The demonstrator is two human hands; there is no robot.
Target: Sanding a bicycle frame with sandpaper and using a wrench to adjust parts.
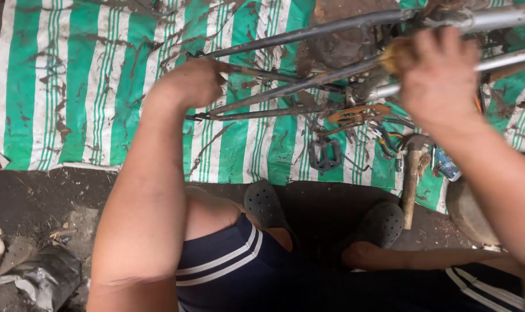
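The bicycle frame (308, 86) lies on its side over the striped sheet (71, 86), its thin grey tubes fanning out from the top right of the view toward nine o'clock, so its long axis runs nearly left to right with a slight rise toward three o'clock. The left hand (187, 84) sits at the narrow, nine o'clock end of the fan, closed in a fist around one of the thin stays, knuckles up, forearm coming straight up from six o'clock. The right hand (438, 72) is at the two o'clock end, where the tubes meet the thicker pale tube; it is curled shut over a yellowish wad (395, 55), seemingly a rag or sponge, pressed against that tube, with the forearm slanting in from five o'clock. Each hand is already on the frame, so neither is nearer; the frame spans the gap between them. At six o'clock from the frame's junction lie a black pedal (325, 155), a heap of pliers and small tools (378, 130), and a hammer (411, 173) with its handle pointing toward the dark shoes (265, 202), just off the sheet's edge.
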